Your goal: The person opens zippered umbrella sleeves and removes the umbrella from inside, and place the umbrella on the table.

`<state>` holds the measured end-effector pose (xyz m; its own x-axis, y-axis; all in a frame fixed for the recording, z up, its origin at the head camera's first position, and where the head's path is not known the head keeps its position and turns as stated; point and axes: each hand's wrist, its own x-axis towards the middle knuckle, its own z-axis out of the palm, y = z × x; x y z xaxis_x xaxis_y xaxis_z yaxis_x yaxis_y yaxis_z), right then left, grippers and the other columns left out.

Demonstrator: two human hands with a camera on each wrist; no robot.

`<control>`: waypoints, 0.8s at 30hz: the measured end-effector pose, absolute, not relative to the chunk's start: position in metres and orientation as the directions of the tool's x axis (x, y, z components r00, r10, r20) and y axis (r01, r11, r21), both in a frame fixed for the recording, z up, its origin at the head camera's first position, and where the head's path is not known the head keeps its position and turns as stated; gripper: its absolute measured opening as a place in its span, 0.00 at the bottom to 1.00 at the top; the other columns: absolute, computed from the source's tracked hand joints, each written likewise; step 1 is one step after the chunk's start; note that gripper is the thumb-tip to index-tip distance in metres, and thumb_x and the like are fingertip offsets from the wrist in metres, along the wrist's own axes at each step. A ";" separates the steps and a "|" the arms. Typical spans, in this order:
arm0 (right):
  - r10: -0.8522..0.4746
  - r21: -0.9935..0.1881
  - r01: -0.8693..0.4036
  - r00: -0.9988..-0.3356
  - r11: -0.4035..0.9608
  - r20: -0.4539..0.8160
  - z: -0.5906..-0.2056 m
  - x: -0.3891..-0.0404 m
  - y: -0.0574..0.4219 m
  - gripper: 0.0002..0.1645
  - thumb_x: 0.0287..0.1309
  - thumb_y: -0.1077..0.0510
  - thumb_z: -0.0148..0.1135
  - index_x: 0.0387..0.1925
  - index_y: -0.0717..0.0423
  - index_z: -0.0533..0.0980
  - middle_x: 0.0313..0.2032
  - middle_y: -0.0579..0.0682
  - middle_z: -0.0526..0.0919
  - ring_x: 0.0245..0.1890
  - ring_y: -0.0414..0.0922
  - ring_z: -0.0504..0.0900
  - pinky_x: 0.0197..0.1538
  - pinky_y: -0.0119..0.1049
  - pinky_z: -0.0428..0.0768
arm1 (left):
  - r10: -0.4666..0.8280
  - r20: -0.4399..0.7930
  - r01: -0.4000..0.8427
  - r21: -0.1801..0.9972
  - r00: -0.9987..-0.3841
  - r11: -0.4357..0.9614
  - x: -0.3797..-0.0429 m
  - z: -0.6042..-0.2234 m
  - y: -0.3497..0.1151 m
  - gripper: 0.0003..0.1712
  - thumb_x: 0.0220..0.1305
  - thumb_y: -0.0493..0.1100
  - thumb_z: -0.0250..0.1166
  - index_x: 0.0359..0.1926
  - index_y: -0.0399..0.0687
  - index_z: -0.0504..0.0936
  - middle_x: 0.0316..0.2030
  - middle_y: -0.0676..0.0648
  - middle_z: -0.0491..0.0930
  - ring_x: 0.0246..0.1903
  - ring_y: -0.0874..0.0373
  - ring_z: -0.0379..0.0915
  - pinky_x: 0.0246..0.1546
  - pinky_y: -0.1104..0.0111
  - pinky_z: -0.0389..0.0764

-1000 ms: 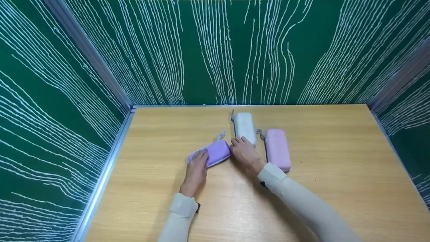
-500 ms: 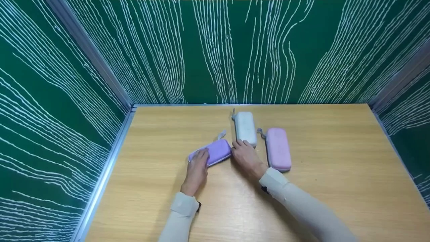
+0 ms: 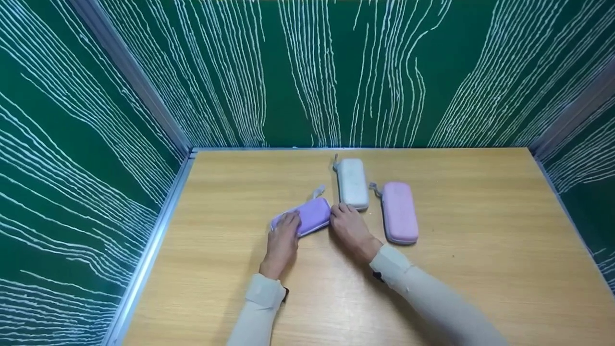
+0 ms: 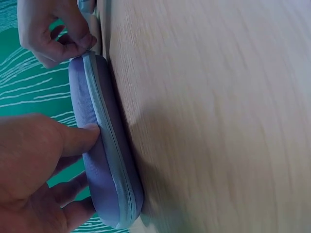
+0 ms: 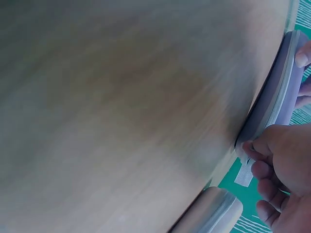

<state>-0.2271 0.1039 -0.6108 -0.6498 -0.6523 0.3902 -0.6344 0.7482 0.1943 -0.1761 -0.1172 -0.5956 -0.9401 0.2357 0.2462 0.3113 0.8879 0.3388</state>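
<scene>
A purple zippered hard case (image 3: 314, 214) lies at a slant on the table, closed along the stretch of zipper that shows in the left wrist view. My left hand (image 3: 282, 240) holds it near its left end, with the thumb on the front side (image 4: 90, 138) and the fingers over the top. At the right end, my right hand (image 3: 353, 228) pinches the zipper pull between thumb and forefinger; the fingertips mostly hide the pull. In the right wrist view, this hand (image 5: 291, 170) has its other fingers curled. A grey strap (image 3: 318, 191) sticks out behind the purple case.
A pale grey zippered case (image 3: 353, 182) lies just beyond my right hand. To its right is a pink case (image 3: 400, 211), with its own strap. The wooden table (image 3: 216, 192) is bounded by green panels (image 3: 288, 120) with white wavy lines at back and sides.
My right hand has drawn slightly toward me, so its fingertips cover less of the pale grey case. The left hand keeps its hold, and the purple case has hardly moved.
</scene>
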 end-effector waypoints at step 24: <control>-0.600 0.177 -0.582 -0.700 0.794 0.387 -0.610 -0.220 0.097 0.08 0.61 0.69 0.64 0.40 0.65 0.86 0.42 0.55 0.83 0.42 0.53 0.77 0.50 0.45 0.79 | 0.274 0.286 0.322 0.136 -0.918 0.937 -0.175 -0.593 -0.114 0.17 0.67 0.34 0.71 0.56 0.43 0.82 0.65 0.34 0.78 0.62 0.32 0.76 0.62 0.43 0.80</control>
